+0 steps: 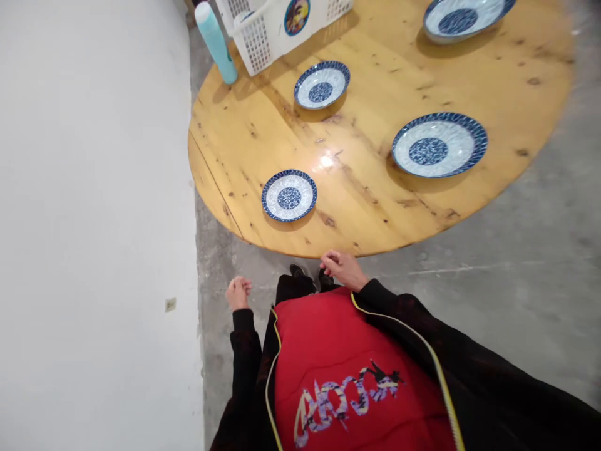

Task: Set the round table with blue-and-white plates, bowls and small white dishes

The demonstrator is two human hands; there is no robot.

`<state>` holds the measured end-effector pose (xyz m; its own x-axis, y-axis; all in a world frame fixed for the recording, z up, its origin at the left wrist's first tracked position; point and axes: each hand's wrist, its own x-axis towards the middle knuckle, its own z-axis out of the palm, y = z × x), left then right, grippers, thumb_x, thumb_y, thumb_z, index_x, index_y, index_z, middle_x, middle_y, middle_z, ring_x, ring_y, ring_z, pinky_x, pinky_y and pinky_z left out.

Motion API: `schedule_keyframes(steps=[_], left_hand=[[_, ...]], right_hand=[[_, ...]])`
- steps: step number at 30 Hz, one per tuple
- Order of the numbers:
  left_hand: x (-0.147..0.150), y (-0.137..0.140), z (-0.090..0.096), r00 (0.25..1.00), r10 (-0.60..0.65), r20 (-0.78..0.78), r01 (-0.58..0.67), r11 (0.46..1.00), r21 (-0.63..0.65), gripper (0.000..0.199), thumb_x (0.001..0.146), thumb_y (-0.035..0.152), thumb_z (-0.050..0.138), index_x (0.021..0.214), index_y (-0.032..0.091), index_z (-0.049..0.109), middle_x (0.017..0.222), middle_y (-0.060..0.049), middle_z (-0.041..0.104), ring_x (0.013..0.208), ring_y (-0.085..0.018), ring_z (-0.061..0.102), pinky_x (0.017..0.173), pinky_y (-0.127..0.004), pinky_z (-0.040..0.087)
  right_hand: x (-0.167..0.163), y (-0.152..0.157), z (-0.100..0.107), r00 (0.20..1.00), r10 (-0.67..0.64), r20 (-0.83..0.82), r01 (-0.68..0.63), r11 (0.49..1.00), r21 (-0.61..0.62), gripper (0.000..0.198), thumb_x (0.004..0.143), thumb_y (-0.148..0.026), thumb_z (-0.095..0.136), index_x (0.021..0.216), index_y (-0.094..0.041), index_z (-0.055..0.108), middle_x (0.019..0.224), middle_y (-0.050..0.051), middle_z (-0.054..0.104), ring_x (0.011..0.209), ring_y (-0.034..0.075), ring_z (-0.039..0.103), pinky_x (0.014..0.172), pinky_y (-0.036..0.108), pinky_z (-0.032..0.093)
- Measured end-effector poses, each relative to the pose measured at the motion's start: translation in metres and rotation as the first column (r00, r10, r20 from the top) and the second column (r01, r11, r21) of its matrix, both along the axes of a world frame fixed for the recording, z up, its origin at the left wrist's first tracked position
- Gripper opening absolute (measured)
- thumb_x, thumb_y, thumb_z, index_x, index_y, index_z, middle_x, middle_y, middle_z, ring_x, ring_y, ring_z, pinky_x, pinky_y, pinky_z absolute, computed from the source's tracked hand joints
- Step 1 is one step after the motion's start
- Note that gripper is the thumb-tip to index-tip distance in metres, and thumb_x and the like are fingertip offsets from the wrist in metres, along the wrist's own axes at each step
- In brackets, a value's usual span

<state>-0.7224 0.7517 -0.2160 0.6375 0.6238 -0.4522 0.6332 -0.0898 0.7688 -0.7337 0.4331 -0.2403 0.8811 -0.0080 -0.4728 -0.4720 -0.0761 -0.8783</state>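
My left hand (pixel 239 292) hangs in the air to the left of my body, beyond the table's edge, its fingers loosely curled with nothing seen in them. Closer to the table's front edge is my right hand (pixel 345 269), also curled and holding nothing that I can see. The nearest dish is a small blue-and-white plate (pixel 289 195) lying near the edge. Another blue-and-white plate (pixel 322 85) is behind it. To the right lies a larger, oval-looking plate (pixel 439 145), and a deeper blue-and-white dish (pixel 467 19) is cut off by the top of the view.
The dishes stand on a round wooden table (pixel 357 207). At its far left are a white plastic basket (pixel 277 37) with a picture on its side and a light-blue bottle (pixel 216 44). A white wall (pixel 94 188) runs along the left, above a grey concrete floor (pixel 530 269).
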Motion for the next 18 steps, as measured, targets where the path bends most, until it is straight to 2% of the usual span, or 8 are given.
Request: schedule_keyframes(steps=[3,6,9,13,18], left_hand=[[-0.037,0.012,-0.012,0.997,0.066,-0.029,-0.067,0.997,-0.028,0.03,0.065,0.045,0.063,0.074,0.016,0.064,0.06,-0.002,0.068,0.046,-0.012,0.059,0.047,-0.02,0.04],[-0.038,0.02,-0.022,0.993,0.104,-0.053,-0.107,0.992,-0.059,0.028,0.062,0.041,0.061,0.075,0.016,0.065,0.061,-0.003,0.069,0.046,-0.012,0.059,0.047,-0.021,0.041],[-0.009,0.025,-0.025,0.999,0.045,-0.023,-0.047,0.995,-0.087,0.029,0.061,0.041,0.061,0.075,0.016,0.065,0.061,-0.003,0.069,0.048,-0.013,0.06,0.048,-0.022,0.042],[0.041,0.038,-0.021,0.988,-0.136,0.079,0.144,0.985,-0.098,0.035,0.062,0.047,0.062,0.079,0.016,0.067,0.064,-0.004,0.07,0.052,-0.014,0.063,0.05,-0.023,0.044],[0.082,0.093,-0.018,0.938,-0.316,0.143,0.328,0.942,-0.067,0.04,0.062,0.051,0.062,0.081,0.016,0.068,0.067,-0.004,0.072,0.055,-0.016,0.066,0.053,-0.025,0.047]], right_hand=[[0.003,0.013,0.006,0.993,0.111,0.038,-0.11,0.993,-0.035,0.015,0.082,-0.033,0.057,0.074,-0.021,0.059,0.067,0.003,0.07,0.055,0.014,0.063,0.051,0.022,0.045],[0.011,0.023,0.013,0.985,0.153,0.084,-0.147,0.986,-0.078,0.012,0.082,-0.031,0.059,0.076,-0.021,0.06,0.065,0.001,0.069,0.054,0.014,0.062,0.05,0.022,0.04],[0.021,0.032,0.017,0.994,0.069,0.09,-0.06,0.993,-0.099,0.011,0.081,-0.03,0.057,0.075,-0.021,0.059,0.069,0.002,0.07,0.054,0.014,0.061,0.051,0.023,0.041],[0.032,0.06,0.019,0.991,-0.108,0.084,0.114,0.992,-0.061,0.013,0.082,-0.03,0.051,0.073,-0.022,0.055,0.071,0.003,0.069,0.054,0.014,0.062,0.053,0.024,0.045],[0.048,0.133,0.023,0.982,-0.173,0.08,0.175,0.984,-0.027,0.012,0.082,-0.032,0.05,0.076,-0.022,0.055,0.074,0.002,0.069,0.055,0.014,0.062,0.053,0.024,0.045]])
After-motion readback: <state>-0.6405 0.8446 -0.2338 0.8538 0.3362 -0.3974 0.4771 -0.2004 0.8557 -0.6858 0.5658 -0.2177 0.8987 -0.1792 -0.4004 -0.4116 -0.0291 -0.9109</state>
